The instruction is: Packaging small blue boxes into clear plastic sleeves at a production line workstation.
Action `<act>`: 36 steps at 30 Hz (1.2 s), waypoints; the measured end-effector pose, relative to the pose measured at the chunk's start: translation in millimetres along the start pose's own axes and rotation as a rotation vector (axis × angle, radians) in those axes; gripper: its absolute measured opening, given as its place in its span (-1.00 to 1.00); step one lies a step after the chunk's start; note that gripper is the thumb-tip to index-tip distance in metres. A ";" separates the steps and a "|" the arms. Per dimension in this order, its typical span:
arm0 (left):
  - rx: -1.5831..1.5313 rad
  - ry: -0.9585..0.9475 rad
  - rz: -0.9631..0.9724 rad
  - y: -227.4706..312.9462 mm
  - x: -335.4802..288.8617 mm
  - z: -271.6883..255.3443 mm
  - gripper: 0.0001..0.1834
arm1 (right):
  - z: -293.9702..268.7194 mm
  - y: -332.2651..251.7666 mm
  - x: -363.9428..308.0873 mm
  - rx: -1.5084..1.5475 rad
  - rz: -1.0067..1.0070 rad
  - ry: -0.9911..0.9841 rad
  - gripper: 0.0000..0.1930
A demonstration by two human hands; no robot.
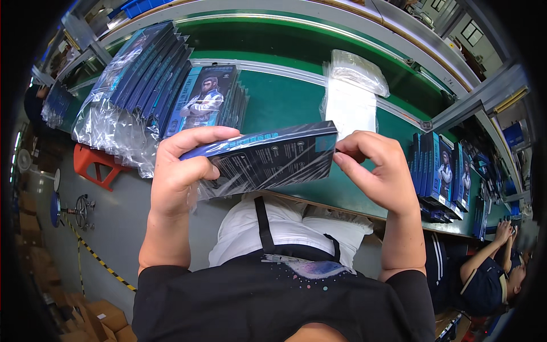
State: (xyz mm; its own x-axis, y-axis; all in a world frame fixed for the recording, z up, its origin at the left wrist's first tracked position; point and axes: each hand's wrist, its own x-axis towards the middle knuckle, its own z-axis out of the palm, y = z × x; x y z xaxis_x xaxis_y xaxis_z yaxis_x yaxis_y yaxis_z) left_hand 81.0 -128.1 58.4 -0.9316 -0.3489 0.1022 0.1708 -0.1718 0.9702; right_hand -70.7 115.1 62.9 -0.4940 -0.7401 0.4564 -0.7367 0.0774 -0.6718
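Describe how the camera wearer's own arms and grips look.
Short black sleeves, with the left forearm and right forearm bare below them. The left grip and right grip wear no gloves; no ring, watch, cable or marking shows.

Boxed item (268,162) sits between the left hand (185,162) at its left end and the right hand (376,168) at its right end, in front of the person's torso, over the workbench's (279,97) near edge. On the bench: bagged box pile (142,74) far left, lower box stack (211,97) just right of it, plastic bags (353,111) behind the right hand, box group (441,168) right of that hand. Stool (97,165) on floor left; cartons (105,319) lower left; co-worker (484,279) lower right.
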 end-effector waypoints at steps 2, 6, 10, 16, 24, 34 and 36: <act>0.052 0.007 0.051 6.7 -1.1 4.1 -0.45 | 0.9 3.0 -0.5 0.282 0.243 0.105 -0.97; 0.302 0.160 0.486 10.3 -2.1 15.8 -0.49 | 6.5 20.3 4.3 0.734 0.316 0.434 -0.87; 0.975 0.247 0.726 2.9 7.4 6.2 -0.46 | -4.5 30.9 -7.8 0.715 0.355 0.579 -0.83; 1.538 0.180 0.586 -30.2 22.5 -15.8 -0.44 | -35.8 32.7 -36.2 0.523 0.374 0.581 -0.81; 1.391 0.215 0.782 -18.9 23.4 30.8 -0.51 | -147.4 43.0 -92.5 -0.483 0.328 1.044 -0.62; 1.137 -0.327 0.756 -154.9 104.1 119.9 -0.74 | -204.5 116.5 -163.7 -0.914 0.962 0.709 -0.05; 1.181 -0.364 0.762 -160.2 115.1 120.6 -0.73 | -187.0 98.3 -148.1 -1.015 0.804 0.818 -0.15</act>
State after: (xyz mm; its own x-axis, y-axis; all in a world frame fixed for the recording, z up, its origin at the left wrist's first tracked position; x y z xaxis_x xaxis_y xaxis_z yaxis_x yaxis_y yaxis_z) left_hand -92.3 -29.6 -58.8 -0.7963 0.2723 0.5401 0.4606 0.8518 0.2497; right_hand -156.4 357.2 38.4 -0.7646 0.2530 0.5928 0.0154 0.9267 -0.3756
